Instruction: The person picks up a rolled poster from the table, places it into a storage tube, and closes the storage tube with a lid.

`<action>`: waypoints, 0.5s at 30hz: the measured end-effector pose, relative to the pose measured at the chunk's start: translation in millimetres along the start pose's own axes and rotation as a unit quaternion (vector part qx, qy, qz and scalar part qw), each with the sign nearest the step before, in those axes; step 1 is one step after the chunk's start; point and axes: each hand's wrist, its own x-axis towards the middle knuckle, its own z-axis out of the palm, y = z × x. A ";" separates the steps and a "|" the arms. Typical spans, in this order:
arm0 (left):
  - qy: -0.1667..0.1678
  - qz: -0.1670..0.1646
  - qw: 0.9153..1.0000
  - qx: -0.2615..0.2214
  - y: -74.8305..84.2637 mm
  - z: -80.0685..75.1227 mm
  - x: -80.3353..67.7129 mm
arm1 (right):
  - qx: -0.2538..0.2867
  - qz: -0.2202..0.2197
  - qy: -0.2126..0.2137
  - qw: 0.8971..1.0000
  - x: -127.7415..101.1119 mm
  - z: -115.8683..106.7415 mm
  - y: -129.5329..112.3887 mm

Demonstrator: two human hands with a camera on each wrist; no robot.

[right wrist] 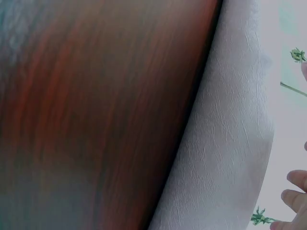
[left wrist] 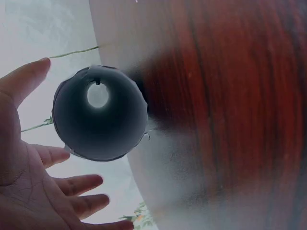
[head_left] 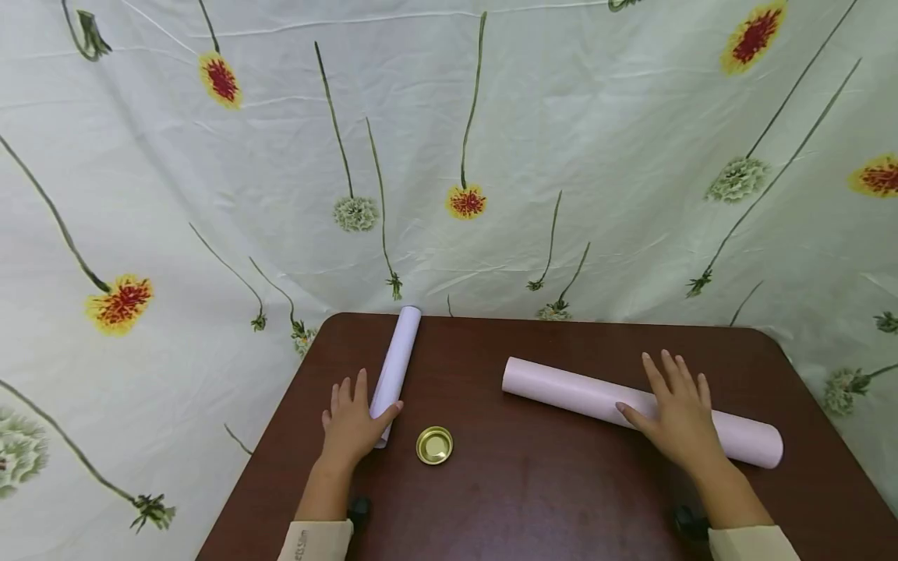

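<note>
A pale cloth printed with long-stemmed flowers (head_left: 463,156) hung behind and around a dark reddish-brown wooden worktop (head_left: 547,483) with rounded corners. The left hand (head_left: 353,425) lay with fingers straight and spread, thumb touching the near end of a slim, pale lilac paper roll (head_left: 396,362), which ran toward the far edge of the worktop. The left wrist view looked straight through its hollow core. The right hand (head_left: 677,417) rested flat, fingers straight, on a thicker, textured pale pink paper roll (head_left: 561,387) lying slantwise across the right half. A small round gold metal lid (head_left: 434,445) sat between the hands, just beside the left one. Bare wood showed along the near edge.
</note>
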 end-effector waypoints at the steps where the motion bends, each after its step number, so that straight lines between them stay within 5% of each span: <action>1: -0.003 -0.001 1.000 -0.002 0.0 0.5 0.1 | 0.003 -0.005 0.000 1.000 -0.1 0.7 -1.1; 15: -0.006 -0.003 1.000 -0.008 0.3 8.1 1.8 | 0.013 -0.035 -0.048 0.998 -4.8 21.3 -10.6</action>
